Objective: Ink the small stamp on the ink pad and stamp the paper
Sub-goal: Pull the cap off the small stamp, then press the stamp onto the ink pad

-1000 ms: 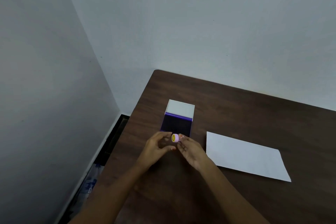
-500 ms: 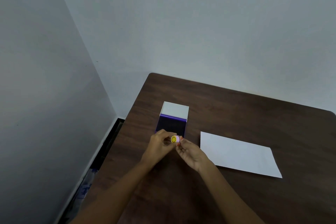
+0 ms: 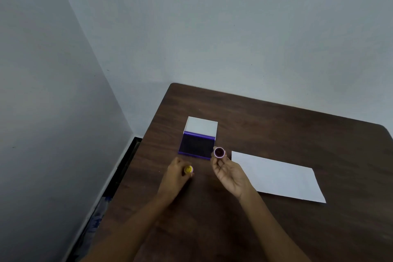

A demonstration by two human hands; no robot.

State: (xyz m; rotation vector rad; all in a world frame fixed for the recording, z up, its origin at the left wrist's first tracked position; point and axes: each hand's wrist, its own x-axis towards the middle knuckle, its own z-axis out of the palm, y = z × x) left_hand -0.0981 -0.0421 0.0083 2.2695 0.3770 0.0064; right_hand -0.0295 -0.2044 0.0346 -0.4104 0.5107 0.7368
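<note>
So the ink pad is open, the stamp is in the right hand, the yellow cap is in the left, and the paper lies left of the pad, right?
Not quite. The head view shows the paper lying right of the ink pad, not left. The rest holds: the pad is open, the right hand holds the stamp, and the left hand holds the yellow cap.

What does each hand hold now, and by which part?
The right hand holds the small stamp by its sides with its fingers. The left hand holds the yellow cap.

Bare forearms; hands [image 3: 178,174] seemingly ringless
</note>
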